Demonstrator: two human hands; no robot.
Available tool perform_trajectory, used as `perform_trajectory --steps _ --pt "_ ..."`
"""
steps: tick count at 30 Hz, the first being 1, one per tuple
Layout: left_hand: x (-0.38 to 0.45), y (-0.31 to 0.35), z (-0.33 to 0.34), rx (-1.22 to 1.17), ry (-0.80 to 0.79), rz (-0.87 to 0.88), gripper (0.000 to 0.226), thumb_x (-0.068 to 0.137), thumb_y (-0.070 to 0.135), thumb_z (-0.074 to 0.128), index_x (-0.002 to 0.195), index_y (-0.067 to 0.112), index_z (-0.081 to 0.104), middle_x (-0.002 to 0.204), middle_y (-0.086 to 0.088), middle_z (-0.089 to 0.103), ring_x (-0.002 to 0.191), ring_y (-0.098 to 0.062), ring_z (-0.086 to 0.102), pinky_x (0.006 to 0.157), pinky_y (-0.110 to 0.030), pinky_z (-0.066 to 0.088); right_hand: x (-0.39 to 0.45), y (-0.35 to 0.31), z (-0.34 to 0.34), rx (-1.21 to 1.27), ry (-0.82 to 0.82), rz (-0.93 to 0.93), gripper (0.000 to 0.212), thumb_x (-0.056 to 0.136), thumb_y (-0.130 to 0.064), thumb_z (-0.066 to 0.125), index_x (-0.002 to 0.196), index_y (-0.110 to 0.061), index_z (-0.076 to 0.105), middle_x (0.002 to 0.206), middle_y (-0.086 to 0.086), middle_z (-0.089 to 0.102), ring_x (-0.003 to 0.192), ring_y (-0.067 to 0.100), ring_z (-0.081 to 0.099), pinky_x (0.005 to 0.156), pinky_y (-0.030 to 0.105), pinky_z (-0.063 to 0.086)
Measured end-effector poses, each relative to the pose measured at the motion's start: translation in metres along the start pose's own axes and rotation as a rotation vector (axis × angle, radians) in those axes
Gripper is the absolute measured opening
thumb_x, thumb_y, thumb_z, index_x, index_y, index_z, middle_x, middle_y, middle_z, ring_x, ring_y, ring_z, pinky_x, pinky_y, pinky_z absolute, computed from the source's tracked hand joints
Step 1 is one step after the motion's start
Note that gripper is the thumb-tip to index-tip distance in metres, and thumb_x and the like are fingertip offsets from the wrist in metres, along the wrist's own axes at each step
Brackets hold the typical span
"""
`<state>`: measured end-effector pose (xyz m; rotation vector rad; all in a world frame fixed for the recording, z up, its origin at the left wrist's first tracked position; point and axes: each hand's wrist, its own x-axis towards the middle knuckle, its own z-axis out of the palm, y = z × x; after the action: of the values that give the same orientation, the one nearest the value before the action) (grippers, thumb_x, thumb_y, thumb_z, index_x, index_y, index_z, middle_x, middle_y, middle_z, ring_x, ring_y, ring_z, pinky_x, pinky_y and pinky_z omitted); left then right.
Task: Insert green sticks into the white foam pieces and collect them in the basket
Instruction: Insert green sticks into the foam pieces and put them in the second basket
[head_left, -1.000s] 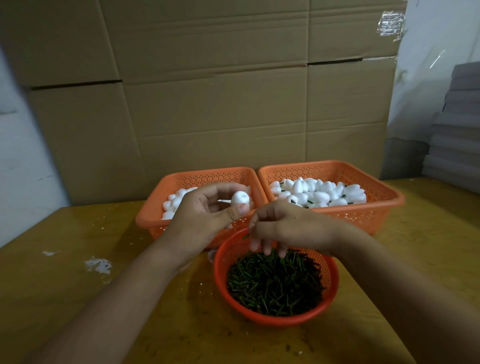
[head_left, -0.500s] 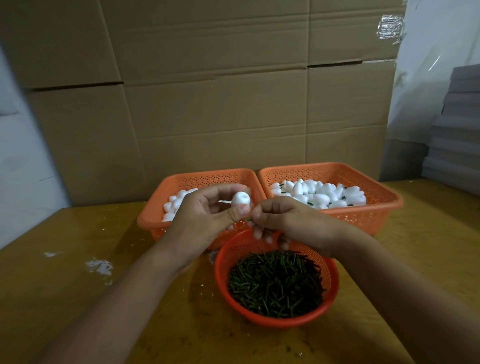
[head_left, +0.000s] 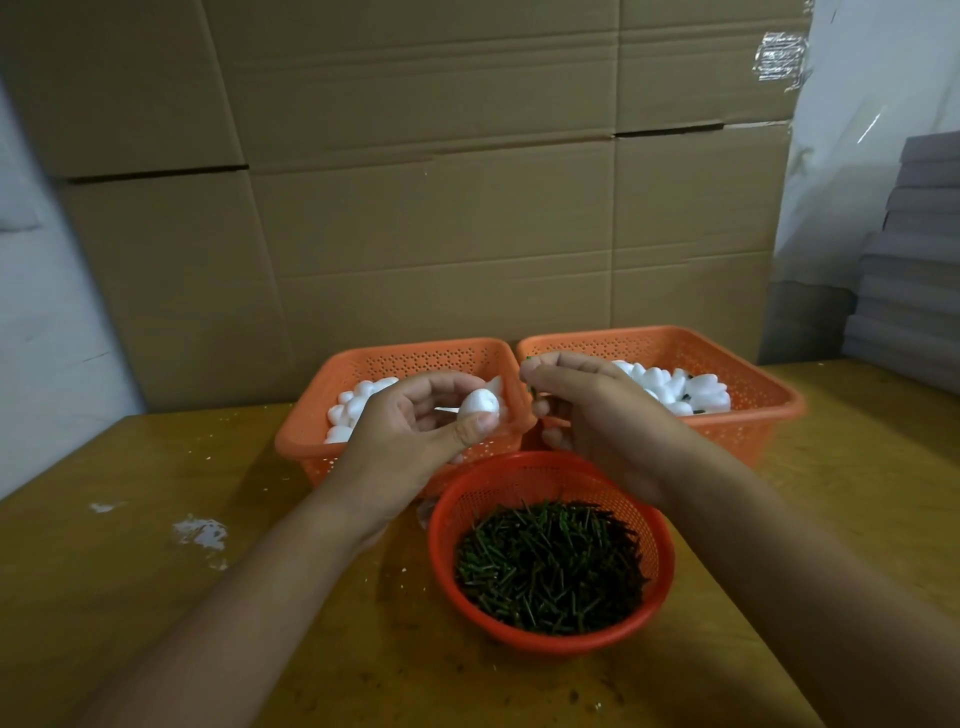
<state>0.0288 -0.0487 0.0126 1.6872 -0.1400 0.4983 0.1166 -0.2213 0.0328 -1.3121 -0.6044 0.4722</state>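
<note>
Wooden table backed by cardboard boxes.
A white foam piece was pinched in the left hand; green sticks were gripped in the right hand, close beside it.

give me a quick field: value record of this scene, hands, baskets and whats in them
left hand: pinches one white foam piece between thumb and fingers
right hand: fingers curled, pinching a green stick beside the foam piece
round basket: nearest, holds loose green sticks
left rectangular basket: holds plain foam pieces
right rectangular basket: holds foam pieces with green sticks showing among them
table: wooden, white crumbs on its left part
backdrop: cardboard boxes
</note>
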Motion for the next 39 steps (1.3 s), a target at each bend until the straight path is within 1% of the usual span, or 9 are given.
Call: perform_trajectory --steps 4,9,14,18,20,24,32,36,39 --pt "-0.0009 0.0013 0.0035 0.015 -0.008 0.002 0.020 0.078 0.033 0.075 0.097 0.039 0.077 0.104 0.007 0.076 0.085 -0.006 0.070 0.063 -0.019 0.054 -0.0006 -0.0035 -0.0011 0.117 0.001 -0.029 0.003 0.094 -0.013 0.061 0.092 -0.012 0.062 0.106 0.021 0.054 0.074 0.012 0.053 0.061 0.019 0.049" --pt "-0.0004 -0.0006 0.0034 -0.025 0.030 -0.030 0.038 0.077 0.031 0.077 0.113 0.023 0.070 0.101 0.001 0.077 0.083 -0.009 0.071 0.063 -0.020 0.054 0.0011 -0.0003 0.0002 0.146 -0.022 -0.057 0.008 0.094 -0.004 0.059 0.100 -0.007 0.063 0.091 0.013 0.068 0.072 0.013 0.064 0.066 0.021 0.055" --pt "0.0008 -0.0025 0.0012 -0.059 0.045 -0.033 0.036 0.069 0.023 0.083 0.102 0.016 0.071 0.103 0.000 0.076 0.076 -0.008 0.070 0.065 -0.019 0.055 0.0002 -0.0001 0.0002 0.140 -0.037 -0.064 0.010 0.096 -0.004 0.058 0.090 -0.010 0.063 0.092 0.011 0.073 0.081 0.018 0.072 0.069 0.023 0.058" --pt "0.0014 -0.0029 -0.0002 -0.069 0.051 -0.035 0.037 0.066 0.023 0.084 0.100 0.017 0.071 0.101 0.000 0.076 0.074 -0.010 0.071 0.068 -0.021 0.056 -0.0016 -0.0014 0.0001 0.080 -0.013 -0.063 0.008 0.095 -0.014 0.062 0.089 -0.014 0.067 0.095 0.008 0.073 0.086 0.014 0.071 0.067 0.022 0.057" --pt "0.0014 -0.0031 -0.0013 -0.073 0.047 -0.037 0.034 0.067 0.022 0.085 0.099 0.019 0.073 0.102 -0.002 0.076 0.075 -0.012 0.071 0.071 -0.023 0.057 -0.0019 -0.0017 0.0006 0.060 0.017 -0.062 0.006 0.094 -0.015 0.064 0.089 -0.015 0.069 0.089 0.003 0.071 0.081 0.010 0.068 0.062 0.020 0.054" --pt "0.0011 -0.0027 -0.0014 -0.073 0.038 -0.034 0.030 0.069 0.019 0.085 0.097 0.021 0.073 0.105 -0.003 0.076 0.077 -0.014 0.071 0.073 -0.025 0.058 -0.0025 -0.0027 0.0005 0.038 0.041 -0.071 0.005 0.093 -0.012 0.065 0.090 -0.013 0.069 0.075 -0.002 0.065 0.072 0.008 0.059 0.058 0.018 0.050" --pt "0.0015 -0.0006 0.0000 -0.068 0.054 -0.042 0.037 0.066 0.022 0.085 0.100 0.017 0.071 0.104 -0.003 0.076 0.076 -0.015 0.071 0.072 -0.025 0.058 -0.0006 0.0004 -0.0019 -0.030 0.040 -0.080 0.006 0.092 -0.010 0.065 0.095 -0.009 0.071 0.081 0.003 0.071 0.071 0.008 0.061 0.057 0.020 0.049" --pt "0.0012 0.0000 0.0014 -0.059 0.052 -0.036 0.040 0.066 0.023 0.085 0.102 0.014 0.070 0.105 -0.005 0.075 0.074 -0.014 0.070 0.071 -0.024 0.058 0.0002 0.0028 -0.0012 -0.134 -0.002 -0.089 0.017 0.091 -0.012 0.067 0.103 -0.001 0.071 0.079 -0.001 0.070 0.073 0.007 0.061 0.058 0.020 0.048" --pt "0.0014 0.0002 0.0011 -0.049 0.058 -0.023 0.040 0.066 0.024 0.085 0.102 0.014 0.071 0.105 -0.005 0.076 0.075 -0.012 0.070 0.070 -0.023 0.057 -0.0011 0.0030 0.0000 -0.244 0.004 -0.126 0.013 0.091 -0.012 0.068 0.098 -0.002 0.072 0.071 -0.008 0.069 0.067 0.005 0.059 0.057 0.018 0.047"
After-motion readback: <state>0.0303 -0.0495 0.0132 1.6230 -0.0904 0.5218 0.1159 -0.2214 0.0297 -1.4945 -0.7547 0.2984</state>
